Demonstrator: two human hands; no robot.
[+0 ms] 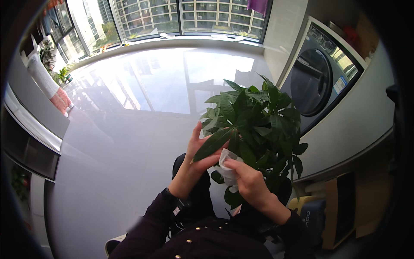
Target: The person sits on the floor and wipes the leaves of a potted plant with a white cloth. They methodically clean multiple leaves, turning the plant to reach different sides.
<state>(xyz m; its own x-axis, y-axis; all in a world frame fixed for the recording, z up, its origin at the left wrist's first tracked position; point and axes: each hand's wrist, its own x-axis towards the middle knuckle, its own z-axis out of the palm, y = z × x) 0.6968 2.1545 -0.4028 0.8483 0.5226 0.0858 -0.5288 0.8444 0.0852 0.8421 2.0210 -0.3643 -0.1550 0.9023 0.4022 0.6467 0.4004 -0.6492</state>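
A leafy potted-type plant (258,119) with long dark green leaflets stands before me, right of centre; its pot is hidden. My left hand (202,149) is spread palm up beneath a large leaf (215,142), its thumb apart on the left and some fingers hidden by leaves. Pinched between the thumb and fingers of my right hand (250,179) is a crumpled white tissue or cloth (228,170), close to my left fingertips and just below the leaf cluster.
A front-loading washing machine (312,82) is built in at the right. Cardboard boxes (339,210) and a dark container (312,217) are at lower right. Windows with a low sill (194,40) run along the far side. At left are cabinets, a covered upright object (48,81) and small plants (63,74).
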